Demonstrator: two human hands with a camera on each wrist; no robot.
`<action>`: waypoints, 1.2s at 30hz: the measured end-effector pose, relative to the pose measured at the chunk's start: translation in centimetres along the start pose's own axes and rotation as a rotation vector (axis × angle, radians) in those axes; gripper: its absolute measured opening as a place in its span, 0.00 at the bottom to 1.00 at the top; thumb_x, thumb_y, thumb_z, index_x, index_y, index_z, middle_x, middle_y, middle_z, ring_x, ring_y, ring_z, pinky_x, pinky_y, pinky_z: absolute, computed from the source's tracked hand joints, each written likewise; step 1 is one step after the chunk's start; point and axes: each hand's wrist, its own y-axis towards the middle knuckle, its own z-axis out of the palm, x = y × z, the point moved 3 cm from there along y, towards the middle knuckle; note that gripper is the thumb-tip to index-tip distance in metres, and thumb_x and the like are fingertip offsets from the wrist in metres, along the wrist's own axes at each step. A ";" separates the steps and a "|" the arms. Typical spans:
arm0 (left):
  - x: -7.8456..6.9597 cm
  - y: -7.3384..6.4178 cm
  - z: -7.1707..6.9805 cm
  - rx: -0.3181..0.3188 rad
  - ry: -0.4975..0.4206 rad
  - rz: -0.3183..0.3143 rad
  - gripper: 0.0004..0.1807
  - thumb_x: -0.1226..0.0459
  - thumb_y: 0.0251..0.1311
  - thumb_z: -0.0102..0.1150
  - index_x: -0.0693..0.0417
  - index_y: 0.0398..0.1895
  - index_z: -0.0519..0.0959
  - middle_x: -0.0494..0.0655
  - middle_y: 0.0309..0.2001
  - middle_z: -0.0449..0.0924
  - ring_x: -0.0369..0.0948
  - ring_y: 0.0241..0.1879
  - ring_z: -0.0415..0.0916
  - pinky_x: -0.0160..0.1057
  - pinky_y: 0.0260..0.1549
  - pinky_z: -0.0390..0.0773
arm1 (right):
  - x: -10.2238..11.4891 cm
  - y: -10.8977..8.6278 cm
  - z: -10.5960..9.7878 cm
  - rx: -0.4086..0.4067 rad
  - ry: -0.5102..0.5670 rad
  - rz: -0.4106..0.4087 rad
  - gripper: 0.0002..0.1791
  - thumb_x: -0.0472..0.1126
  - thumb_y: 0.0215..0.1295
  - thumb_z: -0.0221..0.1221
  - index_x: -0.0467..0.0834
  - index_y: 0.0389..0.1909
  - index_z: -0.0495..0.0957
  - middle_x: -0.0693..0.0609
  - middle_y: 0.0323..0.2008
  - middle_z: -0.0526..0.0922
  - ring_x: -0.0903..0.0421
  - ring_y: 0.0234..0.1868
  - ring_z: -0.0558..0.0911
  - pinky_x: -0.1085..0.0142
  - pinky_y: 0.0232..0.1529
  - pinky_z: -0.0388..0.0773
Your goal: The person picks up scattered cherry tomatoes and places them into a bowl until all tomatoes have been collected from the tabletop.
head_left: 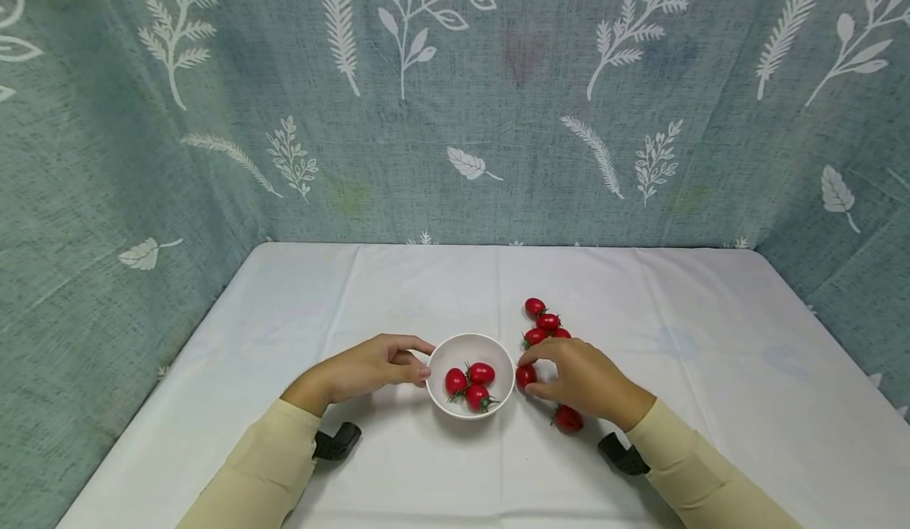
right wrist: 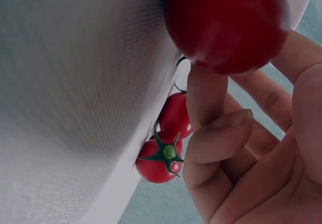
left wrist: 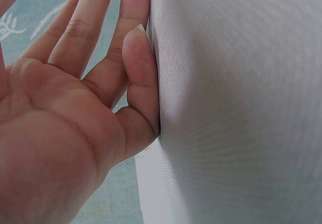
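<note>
A white-covered table [head_left: 398, 292] stands before a green leaf-print curtain [head_left: 441, 118]. Over its near half, the two hands stand apart, one on each side of a white bowl [head_left: 464, 350]. The left hand [head_left: 373, 367] lies to the left of the bowl, fingers relaxed; thumb and fingertips rest along the left wall, and from here I cannot tell how firmly they bear on it. The right hand [head_left: 583, 375] lies to the right, with its thumb and forefinger curled about one tomato [head_left: 525, 376], thumb on the near side, forefinger on the far side. That tomato sits just right of the bowl's rim, between bowl and right palm; the right hand is therefore the nearer one, and the bowl's opening lies directly left. The tomato's long axis appears to run near to far, though the fingers cover part of it. Whether it touches the cloth is not visible. Three tomatoes [head_left: 481, 373] rest inside the bowl. A loose group [head_left: 548, 322] of at least four lies beyond the right hand; a single tomato [head_left: 568, 419] lies on its near side.
</note>
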 end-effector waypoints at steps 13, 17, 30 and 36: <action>0.1 0.0 0.0 -0.004 0.000 -0.006 0.28 0.52 0.66 0.63 0.54 0.66 0.73 0.47 0.48 0.87 0.41 0.50 0.82 0.55 0.63 0.70 | -0.1 0.2 0.1 0.024 0.009 0.043 0.16 0.44 0.53 0.75 0.54 0.43 0.85 0.62 0.40 0.85 0.61 0.36 0.76 0.63 0.41 0.75; 0.1 0.1 0.0 -0.005 0.002 -0.004 0.28 0.52 0.66 0.63 0.54 0.66 0.73 0.47 0.47 0.87 0.41 0.50 0.82 0.55 0.62 0.70 | -0.1 0.1 0.1 0.030 0.008 0.048 0.16 0.44 0.53 0.75 0.54 0.43 0.84 0.62 0.40 0.85 0.61 0.35 0.76 0.63 0.39 0.75; 0.2 0.1 0.0 -0.009 0.002 -0.006 0.28 0.52 0.66 0.63 0.54 0.65 0.74 0.47 0.47 0.87 0.41 0.50 0.82 0.54 0.61 0.71 | -0.2 0.2 0.1 0.028 0.000 0.061 0.16 0.45 0.53 0.75 0.54 0.43 0.84 0.62 0.39 0.85 0.60 0.32 0.75 0.64 0.36 0.73; 0.1 0.1 0.0 -0.010 0.009 -0.001 0.27 0.52 0.66 0.63 0.53 0.65 0.74 0.47 0.47 0.87 0.41 0.50 0.82 0.54 0.62 0.70 | -0.2 0.0 0.1 0.031 0.002 0.068 0.16 0.45 0.52 0.75 0.55 0.42 0.84 0.63 0.37 0.84 0.61 0.31 0.74 0.64 0.36 0.72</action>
